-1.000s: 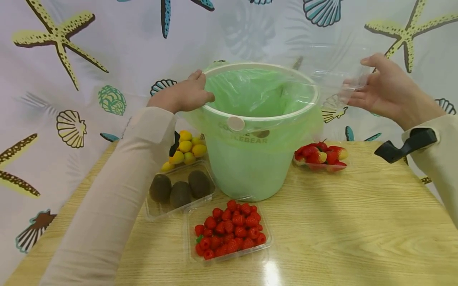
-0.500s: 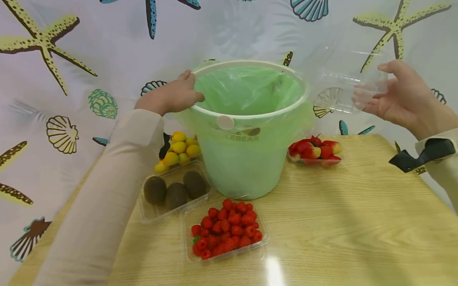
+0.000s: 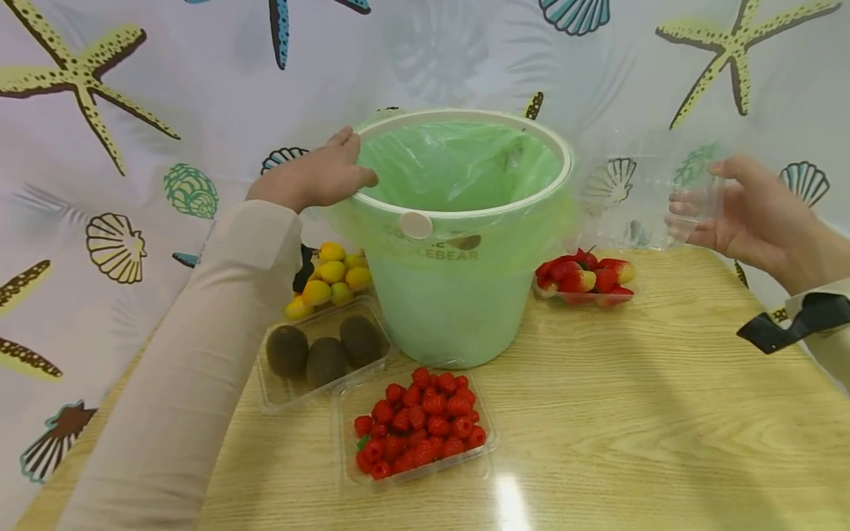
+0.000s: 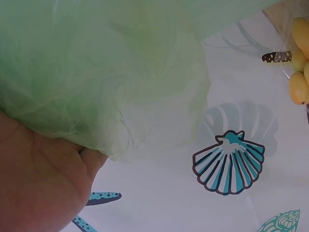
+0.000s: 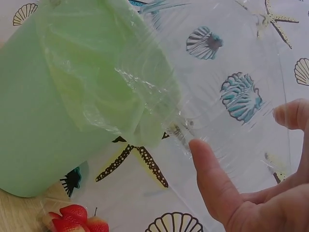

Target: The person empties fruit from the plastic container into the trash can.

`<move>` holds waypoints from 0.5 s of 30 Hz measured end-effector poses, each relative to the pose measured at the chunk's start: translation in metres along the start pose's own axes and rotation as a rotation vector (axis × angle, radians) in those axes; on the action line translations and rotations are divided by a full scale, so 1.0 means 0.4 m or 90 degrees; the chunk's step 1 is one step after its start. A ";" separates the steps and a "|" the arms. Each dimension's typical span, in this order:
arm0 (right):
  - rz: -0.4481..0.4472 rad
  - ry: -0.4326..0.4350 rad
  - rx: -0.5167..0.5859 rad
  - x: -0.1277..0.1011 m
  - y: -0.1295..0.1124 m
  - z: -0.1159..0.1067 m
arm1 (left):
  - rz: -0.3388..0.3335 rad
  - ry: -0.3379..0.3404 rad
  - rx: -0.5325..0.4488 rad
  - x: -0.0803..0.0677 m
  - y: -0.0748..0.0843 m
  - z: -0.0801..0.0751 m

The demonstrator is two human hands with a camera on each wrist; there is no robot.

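A green trash bin (image 3: 458, 310) lined with a thin green bag (image 3: 458, 162) stands mid-table. At the left of its white rim is my left hand (image 3: 315, 173), thumb and fingertips over the edge. In the left wrist view, bag plastic hides most of those fingers. My right hand (image 3: 770, 217) holds a see-through plastic container (image 3: 637, 195) by its right end, thumb above and fingers below. It is raised right of the bin, above the strawberries (image 3: 584, 276). In the right wrist view, crinkled clear plastic (image 5: 145, 96) overlaps the bin.
A clear tray of raspberries (image 3: 418, 424) lies in front of the bin. Left of it, dark kiwifruit (image 3: 325, 354) sit in another clear tray. Behind those are several yellow fruits (image 3: 332, 273). A sea-patterned cloth (image 3: 465, 51) hangs behind the wood-grain table (image 3: 598, 428).
My right hand, with the clear container, has moved right and away from the bin's opening, then lower. The left hand has stayed at the rim. The head view has shifted slightly.
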State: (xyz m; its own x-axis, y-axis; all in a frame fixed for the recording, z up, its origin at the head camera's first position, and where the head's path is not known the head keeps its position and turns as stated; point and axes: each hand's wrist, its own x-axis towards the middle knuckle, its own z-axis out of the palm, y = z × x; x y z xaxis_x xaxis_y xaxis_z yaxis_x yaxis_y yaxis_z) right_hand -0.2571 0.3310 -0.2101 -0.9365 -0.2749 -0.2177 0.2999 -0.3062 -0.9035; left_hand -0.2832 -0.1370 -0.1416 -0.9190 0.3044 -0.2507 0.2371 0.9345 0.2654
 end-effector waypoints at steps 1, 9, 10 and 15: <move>0.004 0.004 0.004 0.000 0.004 -0.003 | -0.001 -0.001 0.000 0.000 0.000 0.000; 0.002 0.034 -0.052 -0.007 0.040 -0.022 | -0.005 0.002 -0.003 0.002 -0.004 0.000; 0.001 0.031 -0.049 -0.010 0.046 -0.024 | -0.006 0.002 -0.002 0.002 -0.004 0.001; -0.011 -0.006 0.013 -0.021 0.079 -0.031 | -0.006 0.002 -0.004 0.003 -0.007 0.002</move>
State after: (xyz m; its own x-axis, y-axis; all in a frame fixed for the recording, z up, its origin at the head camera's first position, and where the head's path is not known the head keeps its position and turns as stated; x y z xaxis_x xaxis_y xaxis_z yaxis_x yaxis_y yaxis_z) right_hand -0.2419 0.3349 -0.2415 -0.9398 -0.2780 -0.1986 0.2877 -0.3302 -0.8990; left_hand -0.2847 -0.1390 -0.1432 -0.9220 0.2951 -0.2506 0.2266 0.9362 0.2686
